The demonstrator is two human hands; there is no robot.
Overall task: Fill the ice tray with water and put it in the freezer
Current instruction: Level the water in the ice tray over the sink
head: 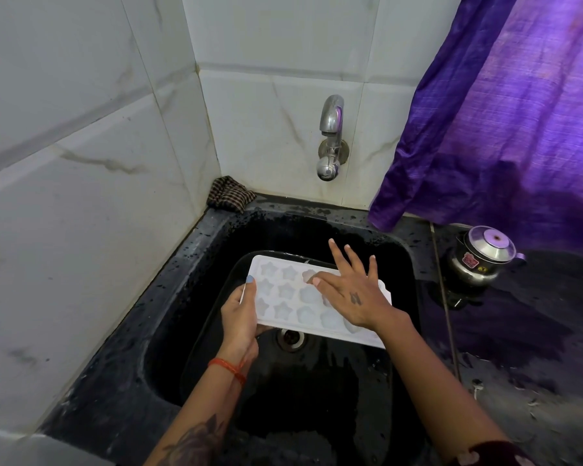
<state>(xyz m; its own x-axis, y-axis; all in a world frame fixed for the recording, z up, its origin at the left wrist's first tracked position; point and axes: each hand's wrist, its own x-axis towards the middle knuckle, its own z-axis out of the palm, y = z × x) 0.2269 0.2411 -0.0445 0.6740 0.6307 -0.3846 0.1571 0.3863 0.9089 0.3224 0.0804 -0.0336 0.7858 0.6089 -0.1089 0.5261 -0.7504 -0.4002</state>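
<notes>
Filling step: white plastic star-mould ice tray point(293, 297) held over black sink point(196, 257), left hand point(241, 314) gripping its left edge, right hand point(354, 294) spread flat on top. Chrome wall tap point(330, 136) shows no stream; next move likely needs it opened and the tray held level beneath.

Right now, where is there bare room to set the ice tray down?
Bare counter in front of the steel pot, right of the sink. The back-left corner holds a checked cloth; the left rim is narrow.

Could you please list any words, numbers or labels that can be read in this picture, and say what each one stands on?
"5": small round yellow sticker on the steel pot.
Red label beside it on the pot: print too small to read.
Mark on the back of the right hand: a tattoo, no legible text.
Nothing readable on the ice tray.
</notes>
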